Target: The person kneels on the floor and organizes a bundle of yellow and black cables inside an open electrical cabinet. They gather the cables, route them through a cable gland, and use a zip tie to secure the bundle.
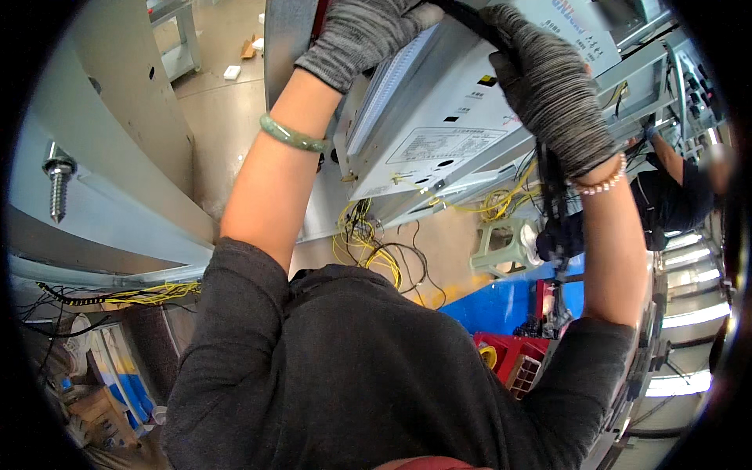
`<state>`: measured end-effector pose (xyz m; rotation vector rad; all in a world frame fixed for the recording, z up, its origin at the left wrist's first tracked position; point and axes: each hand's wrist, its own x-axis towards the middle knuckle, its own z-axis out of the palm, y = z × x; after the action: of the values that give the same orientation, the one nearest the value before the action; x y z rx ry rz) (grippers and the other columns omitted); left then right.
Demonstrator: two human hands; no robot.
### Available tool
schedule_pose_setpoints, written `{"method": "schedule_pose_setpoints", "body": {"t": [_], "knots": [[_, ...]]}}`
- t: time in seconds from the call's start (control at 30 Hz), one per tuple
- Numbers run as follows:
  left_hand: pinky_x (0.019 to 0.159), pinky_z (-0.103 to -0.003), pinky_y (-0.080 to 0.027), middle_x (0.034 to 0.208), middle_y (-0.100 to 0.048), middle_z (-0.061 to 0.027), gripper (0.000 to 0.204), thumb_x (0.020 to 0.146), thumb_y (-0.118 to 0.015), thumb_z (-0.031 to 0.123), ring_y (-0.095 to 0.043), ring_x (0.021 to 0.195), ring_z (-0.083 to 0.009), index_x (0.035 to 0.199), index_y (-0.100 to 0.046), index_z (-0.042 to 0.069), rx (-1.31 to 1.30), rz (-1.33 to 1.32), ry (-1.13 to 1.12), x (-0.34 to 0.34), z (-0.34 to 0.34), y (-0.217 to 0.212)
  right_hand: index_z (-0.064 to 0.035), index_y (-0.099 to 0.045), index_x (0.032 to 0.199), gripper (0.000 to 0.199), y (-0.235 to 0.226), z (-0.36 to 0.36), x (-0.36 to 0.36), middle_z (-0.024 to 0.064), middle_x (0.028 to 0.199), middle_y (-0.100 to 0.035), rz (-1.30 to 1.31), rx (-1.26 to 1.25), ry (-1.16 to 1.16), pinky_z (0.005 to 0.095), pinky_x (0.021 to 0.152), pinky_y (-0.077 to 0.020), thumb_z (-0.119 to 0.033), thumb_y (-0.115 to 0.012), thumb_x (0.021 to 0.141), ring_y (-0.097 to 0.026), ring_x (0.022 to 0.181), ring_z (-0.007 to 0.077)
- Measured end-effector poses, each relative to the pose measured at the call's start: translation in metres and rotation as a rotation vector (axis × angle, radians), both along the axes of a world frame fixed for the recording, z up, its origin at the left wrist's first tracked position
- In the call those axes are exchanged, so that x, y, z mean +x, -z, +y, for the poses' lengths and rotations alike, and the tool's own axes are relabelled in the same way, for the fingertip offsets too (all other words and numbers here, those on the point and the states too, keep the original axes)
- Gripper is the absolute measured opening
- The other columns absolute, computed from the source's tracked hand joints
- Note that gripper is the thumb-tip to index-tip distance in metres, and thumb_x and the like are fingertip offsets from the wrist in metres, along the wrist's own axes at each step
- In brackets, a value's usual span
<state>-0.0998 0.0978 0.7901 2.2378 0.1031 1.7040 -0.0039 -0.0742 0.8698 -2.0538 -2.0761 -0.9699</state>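
Note:
Both hands wear grey-striped knit gloves and are raised at the top of the view. My left hand (364, 37) is closed, its fingertips pinching the end of a black cable (468, 17). That cable stretches across to my right hand (558, 90), whose fingers curl round it. Below my right wrist a bundle of black cables (554, 204) hangs down beside the forearm. Behind the hands stands a light grey metal cabinet panel (439, 149) with a printed label and small cut-outs. The fingertips of both hands are partly hidden.
Yellow and black wires (368, 243) trail below the panel. A pale green stool (505, 247) stands near a red box (509, 356). Another person (666, 188) works at the right. A large grey curved housing (117, 180) with a protruding bolt (59, 184) is at the left.

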Motion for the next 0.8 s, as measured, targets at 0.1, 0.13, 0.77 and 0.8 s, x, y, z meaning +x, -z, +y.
{"method": "schedule_pose_setpoints", "body": {"t": [0.1,0.13,0.77,0.8], "knots": [[0.095,-0.034,-0.041,0.125,-0.051,-0.0138,0.034,0.074,-0.065,0.011,-0.052,0.112,-0.0282,0.107,-0.061,0.005,-0.001,-0.011,0.026,0.004,0.001,0.006,-0.0009,-0.054,0.103,0.030,-0.028,-0.009,-0.036,0.0201,0.081,-0.062,0.137,-0.129,0.022,0.0418,0.069,-0.0491,-0.006,-0.057,0.074,-0.062,0.079,0.0348],[0.095,-0.035,-0.041,0.126,-0.051,-0.0135,0.035,0.074,-0.064,0.011,-0.052,0.111,-0.0284,0.108,-0.060,0.005,0.031,0.002,-0.003,0.006,0.001,0.007,-0.0005,-0.054,0.102,0.029,-0.031,-0.012,-0.036,0.0215,0.081,-0.061,0.137,-0.153,-0.060,0.0416,0.069,-0.0490,-0.005,-0.057,0.074,-0.062,0.079,0.0357],[0.100,-0.038,-0.034,0.128,-0.048,-0.0143,0.041,0.077,-0.061,0.028,-0.045,0.116,-0.0300,0.112,-0.060,0.009,0.084,0.206,-0.165,0.008,0.011,-0.002,-0.0026,-0.054,0.105,0.032,-0.006,0.005,-0.012,0.0201,0.085,-0.062,0.110,-0.063,-0.096,0.0435,0.074,-0.0484,-0.011,-0.062,0.075,-0.059,0.081,0.0375],[0.100,-0.038,-0.034,0.129,-0.048,-0.0142,0.041,0.077,-0.062,0.028,-0.045,0.116,-0.0298,0.112,-0.060,0.008,0.068,0.186,-0.142,0.008,0.013,-0.001,-0.0027,-0.054,0.105,0.032,-0.006,0.004,-0.012,0.0201,0.085,-0.062,0.137,-0.068,-0.086,0.0433,0.074,-0.0484,-0.011,-0.061,0.076,-0.059,0.082,0.0375]]}}
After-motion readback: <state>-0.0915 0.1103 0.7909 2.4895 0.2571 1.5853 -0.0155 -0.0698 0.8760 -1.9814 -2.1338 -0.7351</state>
